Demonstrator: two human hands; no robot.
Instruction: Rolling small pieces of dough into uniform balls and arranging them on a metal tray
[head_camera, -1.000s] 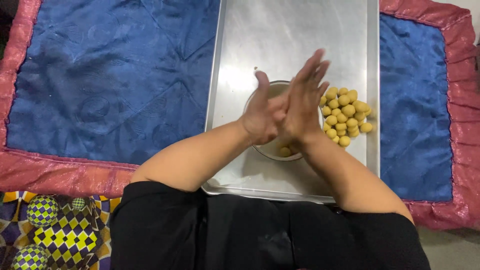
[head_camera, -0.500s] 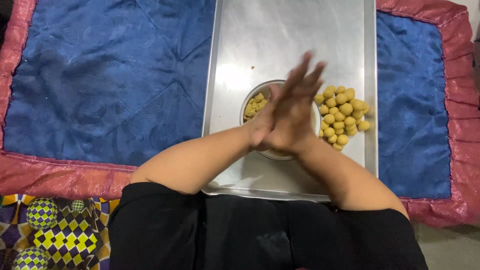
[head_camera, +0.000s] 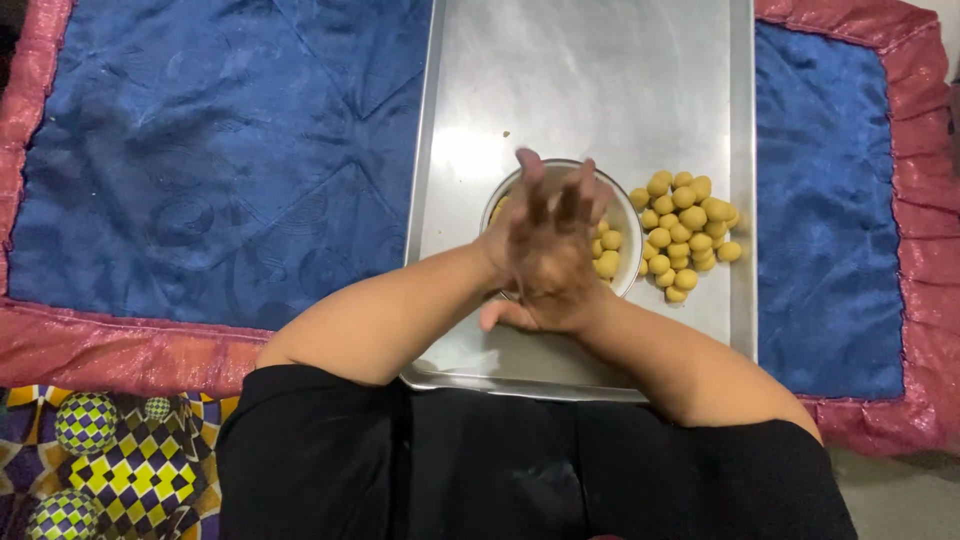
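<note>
Here, anything pressed between the flat palms stays hidden: left hand (head_camera: 520, 245) against right hand (head_camera: 560, 265), fingers extended, mid-frame above the bowl (head_camera: 628, 262), dough balls (head_camera: 685, 232) lying right on the steel tray (head_camera: 580, 90).

hands (head_camera: 545, 250) blurred, bowl (head_camera: 625, 215) half hidden

Yellow dough balls (head_camera: 688, 232) lie on a silver tray (head_camera: 590, 90) over a blue, red-edged quilt (head_camera: 220, 160).

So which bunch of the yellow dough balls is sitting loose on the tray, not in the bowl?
The cluster to the right of the bowl, lying directly on the metal tray. The other balls sit inside the bowl.
</note>
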